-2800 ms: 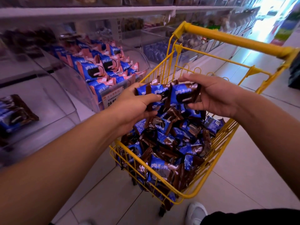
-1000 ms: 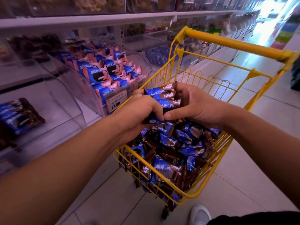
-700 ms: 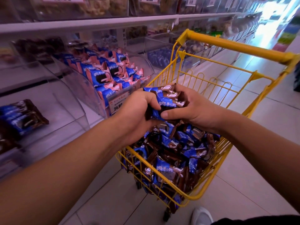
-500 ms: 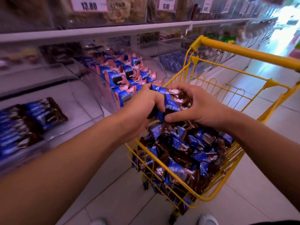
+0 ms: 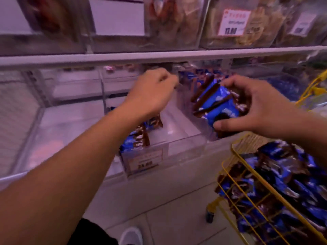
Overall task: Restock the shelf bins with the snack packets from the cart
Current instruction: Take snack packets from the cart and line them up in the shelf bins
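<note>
My right hand (image 5: pixel 251 110) grips a stack of blue and brown snack packets (image 5: pixel 212 101) and holds it at the right side of a clear shelf bin (image 5: pixel 185 147). My left hand (image 5: pixel 152 91) is raised at the bin's upper back edge with its fingers curled, apparently round the clear lid, though blur hides the exact hold. A few packets of the same kind (image 5: pixel 138 138) lie in the bin's front left corner, behind a price label (image 5: pixel 145 161). The yellow cart (image 5: pixel 235 144) stands at the lower right, holding several more packets (image 5: pixel 283 174).
A shelf board (image 5: pixel 159 57) runs just above both hands, with bins of other snacks on top. Clear bins stand to the left (image 5: pixel 53 124), and another bin of blue packets lies behind my right hand. My shoe (image 5: pixel 131 236) is on the tiled floor below.
Both hands left the cart. The right hand carried the stack of packets to the shelf bin, the left hand let go and rose to the bin's top. My view turned left toward the shelf.
</note>
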A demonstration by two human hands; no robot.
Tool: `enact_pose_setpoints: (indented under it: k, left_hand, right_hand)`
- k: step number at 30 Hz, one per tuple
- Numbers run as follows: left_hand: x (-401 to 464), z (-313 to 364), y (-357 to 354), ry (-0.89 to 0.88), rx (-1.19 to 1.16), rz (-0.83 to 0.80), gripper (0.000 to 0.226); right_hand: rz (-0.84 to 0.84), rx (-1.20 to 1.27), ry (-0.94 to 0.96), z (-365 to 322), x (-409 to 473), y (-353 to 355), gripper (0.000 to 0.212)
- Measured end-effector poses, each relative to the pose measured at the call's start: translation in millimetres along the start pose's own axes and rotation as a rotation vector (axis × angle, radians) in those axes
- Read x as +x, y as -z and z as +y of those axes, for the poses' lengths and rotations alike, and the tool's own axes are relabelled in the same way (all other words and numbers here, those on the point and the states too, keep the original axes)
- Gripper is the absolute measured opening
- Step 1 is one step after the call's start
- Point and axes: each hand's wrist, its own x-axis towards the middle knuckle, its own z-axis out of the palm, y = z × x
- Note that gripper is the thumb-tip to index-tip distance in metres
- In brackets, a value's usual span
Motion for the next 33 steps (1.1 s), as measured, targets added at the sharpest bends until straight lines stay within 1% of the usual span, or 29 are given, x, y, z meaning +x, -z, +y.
enact_pose_setpoints:
  k: [1,2,3,5,6,8,9,12,13,14,15,17,19,21,22,24,26,29,33]
  left_hand:
    - [5.6,-16.5,9.8,-0.043,0.303,0.087,0.028]
    - [8.7,-32.2,15.9,-0.035,0.569,0.083,0.028]
    - [10.8,-45.3,19.4,0.024,0.751,0.016,0.033]
    - [13.0,-63.8,20.3,0.149,0.956,-0.15,0.042]
    - [13.8,-68.5,19.7,0.166,1.021,-0.199,0.041]
    - [17.4,-74.0,15.0,0.156,1.085,-0.27,0.034]
    - [18.2,-76.8,11.7,0.161,1.119,-0.334,0.03]
    - [17.1,-87.7,1.7,0.214,1.24,-0.633,0.03]
    - [16.7,-91.2,1.0,0.218,1.269,-0.702,0.033]
    - [16.5,-93.7,1.3,0.225,1.275,-0.739,0.034]
    - [16.2,-94.4,3.0,0.25,1.267,-0.75,0.035]
    - [14.5,-92.3,5.7,0.3,1.25,-0.759,0.039]
    - [11.7,-89.6,6.7,0.316,1.266,-0.77,0.046]
    - [9.6,-87.4,5.7,0.298,1.294,-0.776,0.048]
    - [9.2,-86.5,4.5,0.289,1.305,-0.792,0.048]
    - [8.8,-84.1,1.7,0.28,1.329,-0.851,0.049]
    - [9.5,-81.8,-0.7,0.255,1.361,-0.895,0.052]
    - [10.6,-78.2,-2.6,0.223,1.384,-0.906,0.054]
    - [8.7,-77.0,-2.1,0.25,1.378,-0.873,0.05]
  right_hand:
    - [-0.036,-0.104,0.015,-4.1,22.6,-5.0,0.066]
    - [-0.102,-0.23,0.023,-6.4,47.0,-13.5,0.062]
    - [-0.192,-0.375,0.024,-5.3,71.7,-24.5,0.06]
    - [-0.4,-0.631,-0.016,3.2,114.4,-53.6,0.058]
    - [-0.496,-0.726,-0.05,10.6,130.9,-69.3,0.059]
    - [-0.633,-0.835,-0.102,28.4,153.7,-97.1,0.063]
    - [-0.665,-0.855,-0.106,37.8,160.5,-108.7,0.066]
    - [-0.66,-0.848,-0.043,57.6,168.3,-132.8,0.084]
    - [-0.646,-0.829,-0.001,61.0,168.1,-137.3,0.087]
    - [-0.635,-0.818,0.043,63.2,166.9,-140.1,0.088]
    - [-0.63,-0.821,0.069,65.5,165.1,-141.1,0.091]
    - [-0.643,-0.834,0.044,69.0,160.2,-140.5,0.104]
    - [-0.677,-0.82,-0.05,72.4,155.7,-141.8,0.119]
    - [-0.737,-0.854,-0.157,74.7,151.9,-145.9,0.127]
    - [-0.762,-0.866,-0.191,75.2,150.9,-148.2,0.127]
    - [-0.786,-0.848,-0.193,76.1,152.2,-151.5,0.125]
    - [-0.796,-0.85,-0.147,75.0,154.5,-153.5,0.119]
    - [-0.792,-0.888,-0.091,74.8,158.6,-152.3,0.115]
    - [-0.752,-0.886,-0.081,71.4,165.3,-145.6,0.129]
